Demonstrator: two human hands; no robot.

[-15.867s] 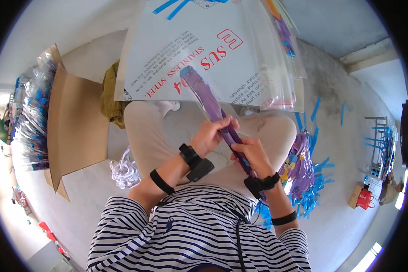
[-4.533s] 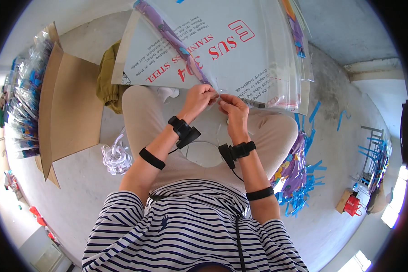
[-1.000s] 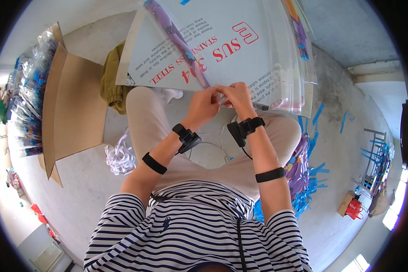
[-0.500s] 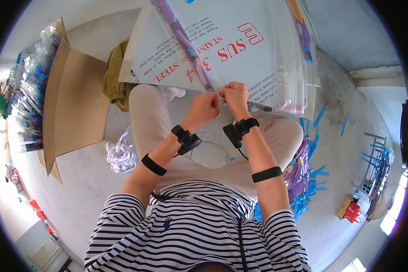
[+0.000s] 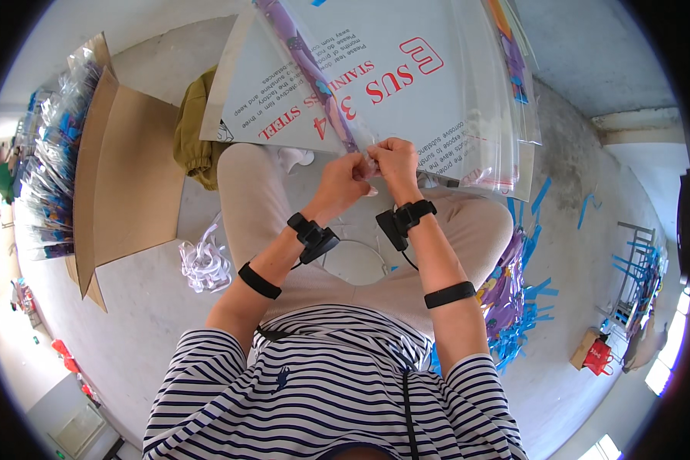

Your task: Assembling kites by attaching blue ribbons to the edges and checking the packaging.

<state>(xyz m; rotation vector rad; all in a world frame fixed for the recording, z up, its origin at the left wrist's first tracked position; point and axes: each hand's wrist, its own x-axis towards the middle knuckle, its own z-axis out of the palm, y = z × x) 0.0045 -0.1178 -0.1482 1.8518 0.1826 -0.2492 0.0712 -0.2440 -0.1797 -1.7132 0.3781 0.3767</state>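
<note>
Head view, near to far: a striped shirt fills the lower edge, and both forearms rise from it over the person's lap, each with a black band and a small black device strapped at the wrist. The left hand [image 5: 343, 180] and the right hand [image 5: 395, 159] meet just above the knees, fingertips pinched together on the near end of a long clear plastic sleeve [image 5: 314, 73] that holds a narrow purple item. Both grips look closed on that end, though the fingers overlap, so exactly which of them bear on the film is hard to tell.

The sleeve runs away from the hands, up across a large white printed sheet [image 5: 406, 100] lying on the floor. It looks light, thin and limp, probably slick, and likely to crease or slip, so the place to take it is by the edge at the open end, with fingertips either side.

Farther left, a cardboard box [image 5: 123, 184] stands beside a stack of filled sleeves [image 5: 50, 176]. Blue strips [image 5: 533, 307] litter the floor at right.
</note>
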